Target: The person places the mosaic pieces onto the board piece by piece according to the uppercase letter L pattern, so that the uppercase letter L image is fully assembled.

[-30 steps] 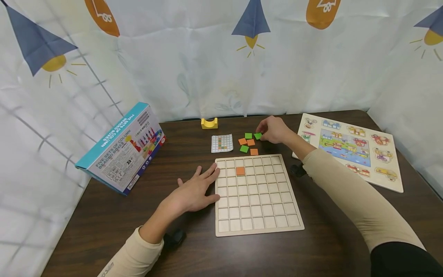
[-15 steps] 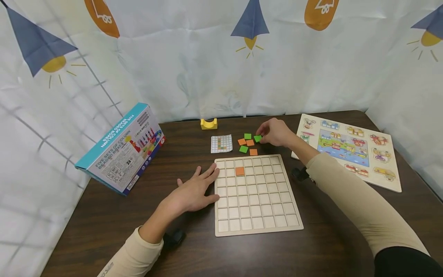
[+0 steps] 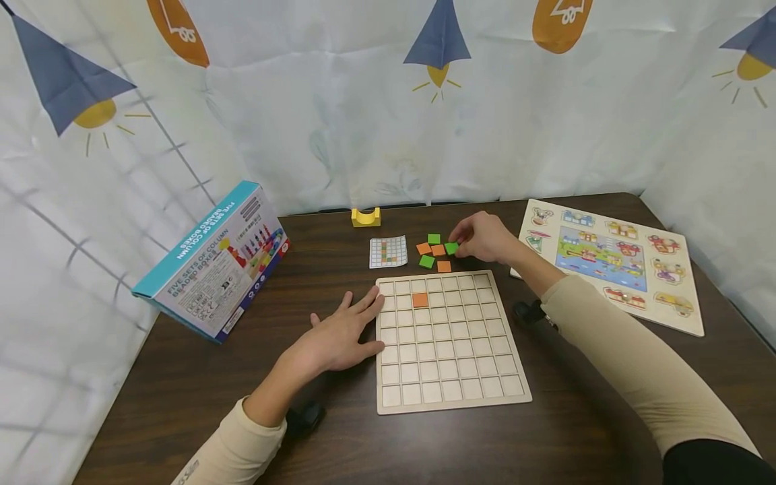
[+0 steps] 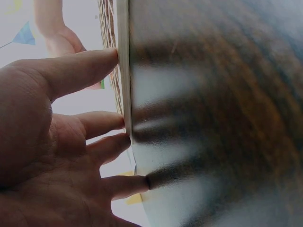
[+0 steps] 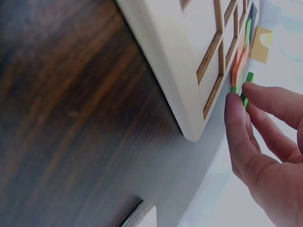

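Note:
My right hand [image 3: 488, 237] pinches a green square tile [image 3: 451, 248] between thumb and fingers; the right wrist view shows this green tile [image 5: 249, 77] tilted up at the fingertips. Beside it lie several loose tiles, among them a green tile [image 3: 434, 238] and an orange tile [image 3: 444, 267]. In front is a wooden grid board [image 3: 448, 350] with one orange tile [image 3: 420, 300] in a cell of its second row. With fingers spread, my left hand [image 3: 339, 337] touches the board's left edge; in the left wrist view the thumb and fingertips meet the board's rim [image 4: 124, 71].
A small grid pattern card [image 3: 388, 252] lies behind the board, with a yellow curved block [image 3: 366, 217] farther back. At the left stands a toy box [image 3: 224, 263]. A wooden picture puzzle [image 3: 612, 266] lies at the right, near my right forearm.
My right hand and the green tile it holds have shifted slightly toward the board, and that tile now sits closer to the loose ones. The left hand stays in place.

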Demonstrator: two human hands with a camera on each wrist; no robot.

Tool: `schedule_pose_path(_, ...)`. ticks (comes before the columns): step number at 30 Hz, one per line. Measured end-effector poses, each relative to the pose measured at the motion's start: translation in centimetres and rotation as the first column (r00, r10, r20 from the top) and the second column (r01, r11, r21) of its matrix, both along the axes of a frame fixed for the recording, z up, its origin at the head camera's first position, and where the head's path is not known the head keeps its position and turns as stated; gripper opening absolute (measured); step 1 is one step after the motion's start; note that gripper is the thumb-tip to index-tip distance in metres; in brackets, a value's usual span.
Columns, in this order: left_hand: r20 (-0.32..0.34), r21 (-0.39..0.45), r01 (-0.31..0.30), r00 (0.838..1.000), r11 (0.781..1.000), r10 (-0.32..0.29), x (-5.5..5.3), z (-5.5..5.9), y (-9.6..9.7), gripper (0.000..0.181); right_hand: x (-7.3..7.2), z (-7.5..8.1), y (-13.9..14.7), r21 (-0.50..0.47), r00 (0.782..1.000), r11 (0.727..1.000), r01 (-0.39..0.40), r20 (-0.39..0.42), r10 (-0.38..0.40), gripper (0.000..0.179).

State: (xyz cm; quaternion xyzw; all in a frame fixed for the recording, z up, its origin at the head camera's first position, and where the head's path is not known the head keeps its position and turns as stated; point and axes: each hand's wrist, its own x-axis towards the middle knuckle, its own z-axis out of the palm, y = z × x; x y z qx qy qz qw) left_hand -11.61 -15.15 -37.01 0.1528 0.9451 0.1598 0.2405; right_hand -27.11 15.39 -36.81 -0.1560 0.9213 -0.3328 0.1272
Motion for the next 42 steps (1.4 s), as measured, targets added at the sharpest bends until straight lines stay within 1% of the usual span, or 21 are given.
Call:
schedule_pose_path(6, 0.0, -0.003, 0.002, 1.0, 1.0, -0.002, 0.0, 0.0, 0.0, 0.084, 0.7, 0.0, 0.1, 0.002, 1.0, 1.0, 0.0, -0.009, 0.0, 0.02)
schedule_pose_path(12, 0.001, -0.009, -0.002, 1.0, 1.0, 0.002, -0.1, 0.0, 0.0, 0.084, 1.7, 0.1, -0.2, -0.012, 1.0, 1.0, -0.004, -0.012, 0.004, 0.02)
schedule_pose_path(20, 0.0, -0.007, 0.001, 1.0, 1.0, -0.001, 0.0, 0.0, 0.0, 0.083, 2.8, 0.3, -0.7, -0.015, 1.0, 1.0, -0.013, -0.002, 0.013, 0.02)
schedule_pose_path(29, 0.003, -0.004, 0.004, 1.0, 1.0, -0.004, 0.0, 0.0, 0.0, 0.083, 4.3, 0.1, -1.2, -0.027, 0.999, 0.999, -0.031, 0.014, 0.031, 0.021)
schedule_pose_path(38, 0.011, 0.0, -0.001, 1.0, 1.0, 0.001, -0.2, 0.0, 0.1, 0.086, 5.6, 0.1, -1.6, -0.032, 0.997, 0.996, -0.081, 0.003, 0.081, 0.018)
schedule_pose_path(42, 0.012, -0.011, 0.002, 1.0, 1.0, -0.002, -0.2, -0.2, 0.0, 0.085, 6.2, 0.2, -2.0, -0.042, 0.996, 0.995, -0.094, 0.008, 0.094, 0.019)
